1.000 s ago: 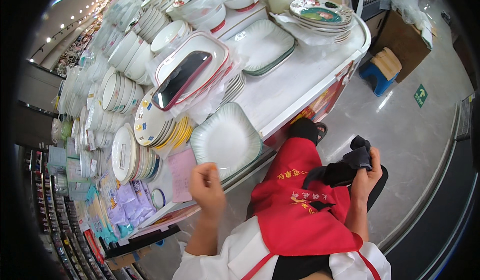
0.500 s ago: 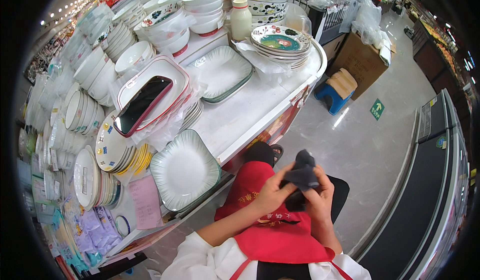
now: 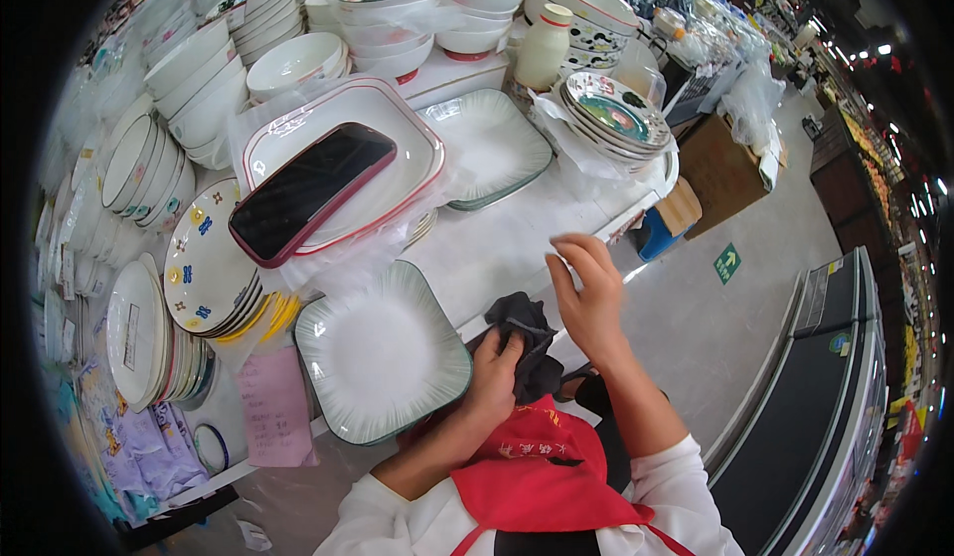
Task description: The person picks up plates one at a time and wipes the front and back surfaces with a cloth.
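Observation:
My left hand [image 3: 494, 372] is closed on a crumpled black cloth [image 3: 524, 322], held at the front edge of the white table [image 3: 459, 273]. Raised to the right of the cloth, my right hand [image 3: 591, 293] is empty with its fingers apart. Left of my left hand lies a square plate [image 3: 383, 352] with a green ribbed rim, on top of a like one. A second green-rimmed square plate [image 3: 487, 144] rests farther back. Beyond my right hand stands a stack of patterned round plates [image 3: 616, 119].
A phone [image 3: 313, 193] lies on a red-rimmed tray-like dish [image 3: 412, 158]. Stacked bowls [image 3: 388, 24] and a cream bottle [image 3: 544, 49] fill the back. A pink paper note [image 3: 275, 407] hangs at the table's near edge. A blue stool [image 3: 661, 233] and cardboard box [image 3: 725, 173] stand at right.
My right hand has let go of the cloth and risen up and away from it. My left hand has carried the cloth leftward to the table edge. The view has shifted closer to the table.

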`<state>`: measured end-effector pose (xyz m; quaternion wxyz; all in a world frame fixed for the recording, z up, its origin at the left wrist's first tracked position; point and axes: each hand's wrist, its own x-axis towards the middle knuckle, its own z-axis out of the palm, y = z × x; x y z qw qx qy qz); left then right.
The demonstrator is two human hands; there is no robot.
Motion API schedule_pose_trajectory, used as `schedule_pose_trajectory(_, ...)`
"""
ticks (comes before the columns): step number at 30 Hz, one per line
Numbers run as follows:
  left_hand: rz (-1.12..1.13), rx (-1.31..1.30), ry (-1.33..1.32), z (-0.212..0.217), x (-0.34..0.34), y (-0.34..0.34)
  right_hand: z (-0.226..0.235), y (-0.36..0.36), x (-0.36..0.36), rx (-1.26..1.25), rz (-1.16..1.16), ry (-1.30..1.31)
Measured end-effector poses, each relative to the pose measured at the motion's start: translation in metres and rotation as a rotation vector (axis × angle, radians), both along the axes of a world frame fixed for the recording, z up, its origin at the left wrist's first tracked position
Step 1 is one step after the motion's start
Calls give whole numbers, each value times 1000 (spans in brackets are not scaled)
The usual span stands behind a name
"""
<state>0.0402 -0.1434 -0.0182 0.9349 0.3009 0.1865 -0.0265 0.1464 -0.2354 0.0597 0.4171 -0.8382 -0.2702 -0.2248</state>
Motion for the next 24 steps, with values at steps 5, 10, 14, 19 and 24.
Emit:
schedule_pose_trajectory(5,-40,-4,3,-23,5,-4,-14,38,65,-198,170,-317)
schedule_pose_trajectory(10,-44,13,33,-26,5,-4,-19,58,92,-305,267,-362)
schedule_pose_trajectory(14,-103,-18,83,-14,7,5,-19,60,99,-368,262,-345)
schedule_pose_trajectory(19,-113,-129,112,-15,10,7,-13,56,109,-474,333,-336)
schedule_pose_trajectory(24,-78,-161,98,-22,14,3,-9,56,111,-689,369,-393)
